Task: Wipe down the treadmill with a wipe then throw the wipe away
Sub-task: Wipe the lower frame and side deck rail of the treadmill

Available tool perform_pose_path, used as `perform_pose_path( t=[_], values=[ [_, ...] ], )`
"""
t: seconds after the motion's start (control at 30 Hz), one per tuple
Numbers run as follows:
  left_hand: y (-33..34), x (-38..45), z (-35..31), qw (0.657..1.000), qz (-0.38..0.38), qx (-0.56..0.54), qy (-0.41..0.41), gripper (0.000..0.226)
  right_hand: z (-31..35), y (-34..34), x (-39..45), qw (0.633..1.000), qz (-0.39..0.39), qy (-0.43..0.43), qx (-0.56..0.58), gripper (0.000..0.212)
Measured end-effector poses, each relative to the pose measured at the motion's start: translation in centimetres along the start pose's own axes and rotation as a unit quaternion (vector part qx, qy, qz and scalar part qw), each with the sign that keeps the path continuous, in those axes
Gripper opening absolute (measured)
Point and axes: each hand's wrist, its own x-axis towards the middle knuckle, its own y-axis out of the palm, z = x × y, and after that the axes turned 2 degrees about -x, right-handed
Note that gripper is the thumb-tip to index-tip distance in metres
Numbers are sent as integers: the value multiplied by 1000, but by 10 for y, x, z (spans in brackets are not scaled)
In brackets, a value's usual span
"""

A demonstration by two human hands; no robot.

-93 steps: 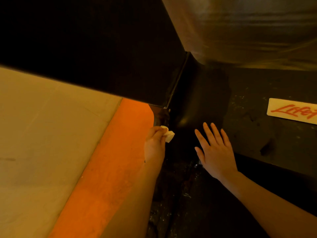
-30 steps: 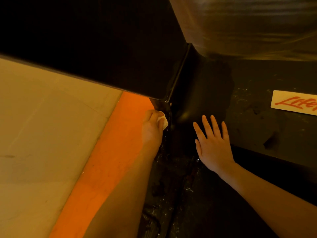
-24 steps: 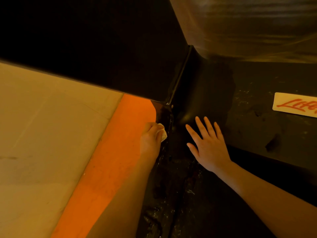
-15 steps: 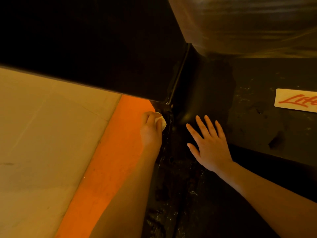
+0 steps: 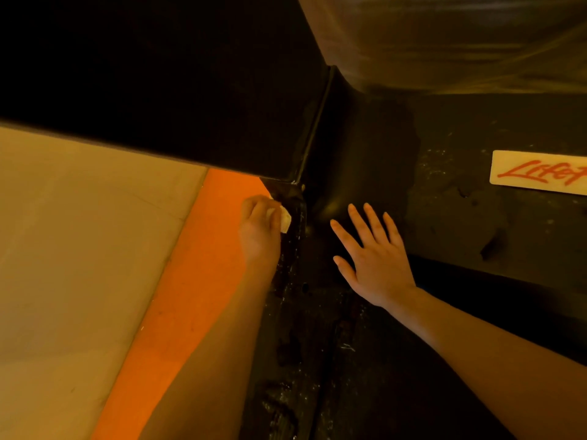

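Two hands working low, left hand (image 5: 259, 228) gripping folded wipe (image 5: 285, 221) against black treadmill (image 5: 365, 147) corner, right hand (image 5: 376, 260) resting flat alongside, fingers spread.

Logo sticker (image 5: 540, 173) cut off right

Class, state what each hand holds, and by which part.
Left hand grips a small crumpled white wipe, bunched under its fingers; one end protrudes. Right hand holds nothing.

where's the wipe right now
In the head view, the wipe sits just left of centre, pinched in the left hand against the dark treadmill frame edge, beside the orange floor stripe.
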Motion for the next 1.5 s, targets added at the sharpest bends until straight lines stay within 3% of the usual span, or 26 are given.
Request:
perform_pose_path(
  t=[0.2,0.53,0.8,1.0,1.1,1.27,1.5],
  values=[
    [-1,-26,-6,992,-11,-50,-112,21,1,-1,0,1000,-7,2,-3,63],
    [-9,-56,2,995,34,10,-89,21,1,-1,0,1000,5,5,-2,64],
    [18,-41,-17,997,-19,-29,-71,29,2,-2,0,1000,6,8,-3,64],
    [2,-61,-7,997,59,34,-19,23,1,-3,0,1000,8,6,4,64],
    [5,-54,-13,997,56,14,-54,23,2,-4,0,1000,10,6,1,64],
    [20,-42,-28,1000,15,-16,-6,26,1,-3,0,1000,10,5,0,64],
    [7,-56,-10,996,77,38,17,21,1,-3,0,1000,17,6,-1,65]
  ],
)
